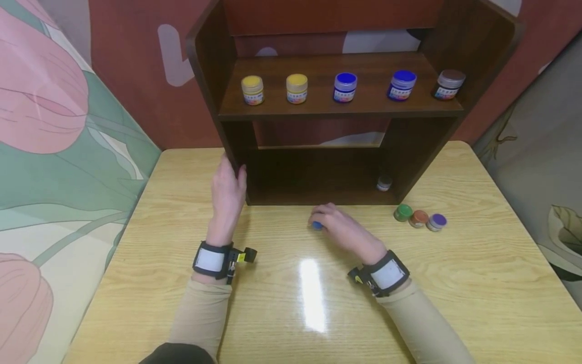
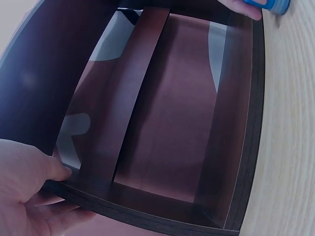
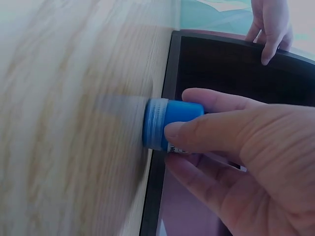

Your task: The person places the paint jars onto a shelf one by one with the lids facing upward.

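Note:
My left hand [image 1: 229,194] grips the left side panel of a dark brown wooden shelf [image 1: 341,116]. In the left wrist view its thumb [image 2: 60,171] lies on the panel's inner face, the other fingers on the outer side. In front of the shelf's bottom edge, my right hand [image 1: 338,226] pinches a small blue paint jar [image 1: 317,226] between thumb and fingers. The right wrist view shows this blue paint jar [image 3: 183,112] with its clear ridged lid end against the table surface.
On the upper shelf board stand two yellow jars [image 1: 297,89], two blue jars [image 1: 402,86] and a brown jar [image 1: 448,85]. A small jar [image 1: 384,183] sits at the lower right inside. Green [image 1: 403,213], orange [image 1: 419,219] and purple [image 1: 437,222] jars stand on the table, right.

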Tool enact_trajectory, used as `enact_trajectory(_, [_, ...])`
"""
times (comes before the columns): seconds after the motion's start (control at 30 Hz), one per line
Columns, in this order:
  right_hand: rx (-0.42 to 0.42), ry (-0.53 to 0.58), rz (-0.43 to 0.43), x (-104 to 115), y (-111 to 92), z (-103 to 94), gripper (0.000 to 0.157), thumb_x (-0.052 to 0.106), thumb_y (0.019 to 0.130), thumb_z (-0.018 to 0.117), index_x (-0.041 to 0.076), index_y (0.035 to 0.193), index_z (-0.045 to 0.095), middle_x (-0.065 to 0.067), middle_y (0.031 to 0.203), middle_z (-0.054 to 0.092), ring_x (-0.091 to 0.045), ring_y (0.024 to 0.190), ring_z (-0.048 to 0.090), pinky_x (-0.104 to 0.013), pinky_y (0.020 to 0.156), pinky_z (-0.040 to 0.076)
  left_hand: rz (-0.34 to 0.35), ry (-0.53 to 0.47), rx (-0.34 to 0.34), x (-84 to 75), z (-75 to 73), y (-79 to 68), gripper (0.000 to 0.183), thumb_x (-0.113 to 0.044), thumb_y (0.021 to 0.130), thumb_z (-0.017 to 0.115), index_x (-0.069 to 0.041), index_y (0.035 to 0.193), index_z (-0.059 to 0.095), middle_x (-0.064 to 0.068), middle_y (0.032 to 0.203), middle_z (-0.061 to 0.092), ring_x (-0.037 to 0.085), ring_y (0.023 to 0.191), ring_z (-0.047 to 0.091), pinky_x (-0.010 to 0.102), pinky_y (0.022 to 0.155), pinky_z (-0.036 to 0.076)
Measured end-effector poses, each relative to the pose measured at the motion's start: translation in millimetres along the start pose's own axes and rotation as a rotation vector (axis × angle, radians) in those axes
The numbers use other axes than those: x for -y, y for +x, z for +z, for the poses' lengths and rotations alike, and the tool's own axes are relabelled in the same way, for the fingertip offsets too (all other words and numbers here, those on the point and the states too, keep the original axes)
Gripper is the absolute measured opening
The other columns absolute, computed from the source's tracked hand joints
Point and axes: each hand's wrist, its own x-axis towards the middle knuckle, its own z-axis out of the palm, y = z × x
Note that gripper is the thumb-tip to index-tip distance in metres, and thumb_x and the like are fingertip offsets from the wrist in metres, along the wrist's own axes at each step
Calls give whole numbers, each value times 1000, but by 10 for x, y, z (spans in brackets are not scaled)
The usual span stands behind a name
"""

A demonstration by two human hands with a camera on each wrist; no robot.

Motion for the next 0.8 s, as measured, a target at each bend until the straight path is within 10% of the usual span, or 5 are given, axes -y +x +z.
enact_trajectory(0.8, [-70,108,56,-168,-24,-91,26,1,86,74,4,111,67,-10,109,70,-24,103,69,-39,92,59,-20,3,9,-5,-7,-3,37,-14,99,60,7,128,52,28,114,67,44,107,66,55,89,53])
